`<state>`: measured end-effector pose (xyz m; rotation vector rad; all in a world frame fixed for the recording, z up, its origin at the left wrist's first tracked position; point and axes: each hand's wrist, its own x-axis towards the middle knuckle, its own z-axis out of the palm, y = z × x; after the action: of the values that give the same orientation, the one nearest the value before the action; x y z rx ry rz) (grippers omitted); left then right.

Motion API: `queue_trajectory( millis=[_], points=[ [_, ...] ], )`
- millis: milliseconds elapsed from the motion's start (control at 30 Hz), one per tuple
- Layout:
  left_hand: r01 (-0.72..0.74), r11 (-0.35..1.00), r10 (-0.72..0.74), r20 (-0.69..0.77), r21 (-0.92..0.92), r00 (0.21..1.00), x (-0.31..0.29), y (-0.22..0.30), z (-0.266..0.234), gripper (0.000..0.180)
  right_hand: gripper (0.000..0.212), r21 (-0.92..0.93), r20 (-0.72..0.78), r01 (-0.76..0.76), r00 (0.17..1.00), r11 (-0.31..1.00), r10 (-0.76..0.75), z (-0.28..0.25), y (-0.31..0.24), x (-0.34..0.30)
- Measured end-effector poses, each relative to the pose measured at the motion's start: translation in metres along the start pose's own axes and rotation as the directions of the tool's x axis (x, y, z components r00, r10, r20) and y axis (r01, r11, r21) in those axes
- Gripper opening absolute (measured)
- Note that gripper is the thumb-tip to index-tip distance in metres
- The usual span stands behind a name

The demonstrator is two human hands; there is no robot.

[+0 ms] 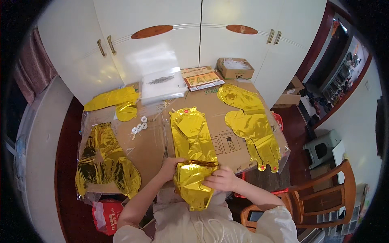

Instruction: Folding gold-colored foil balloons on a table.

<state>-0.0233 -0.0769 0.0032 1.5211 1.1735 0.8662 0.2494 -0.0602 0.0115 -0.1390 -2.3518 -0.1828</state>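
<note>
A flat gold foil balloon (192,137) lies lengthwise at the middle of the table, its near part hanging over the front edge toward my lap. Across it runs a crease, level with my hands. My left hand (171,169) is closed on its left edge at that crease, the fingers partly hidden by the foil. On the other side my right hand (222,179) grips the right edge with bent fingers. To the left rests an A-shaped gold foil balloon (125,166), and further gold foil (253,121) is spread out at the right.
Cardboard (154,141) covers the table. Toward the back are another gold balloon (111,99), white ribbon rolls (139,127), a stack of clear plastic bags (162,91), a printed card (204,80) and a small carton (235,73). A wooden chair (344,194) stands at right.
</note>
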Motion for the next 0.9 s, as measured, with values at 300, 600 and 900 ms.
queue_trajectory(
  millis=[300, 600, 900],
  points=[
    [0.019, 0.984, -0.005, -0.078, 0.18, 0.997, 0.008, 0.012, 0.0, 0.024, 0.017, 0.439, 0.058, -0.642, 0.718, 0.628, 0.693, 0.004, 0.048, 0.047],
    [0.165, 0.982, -0.175, -0.122, -0.087, 0.977, 0.029, 0.005, -0.005, 0.032, 0.031, 0.526, 0.665, -0.83, 0.264, -0.187, 0.698, 0.046, 0.115, 0.05],
    [0.256, 0.925, -0.315, -0.19, -0.28, 0.93, 0.038, -0.004, -0.002, 0.055, 0.042, 0.513, 0.51, -0.858, 0.336, 0.034, 0.792, 0.091, 0.131, 0.017]
  ],
)
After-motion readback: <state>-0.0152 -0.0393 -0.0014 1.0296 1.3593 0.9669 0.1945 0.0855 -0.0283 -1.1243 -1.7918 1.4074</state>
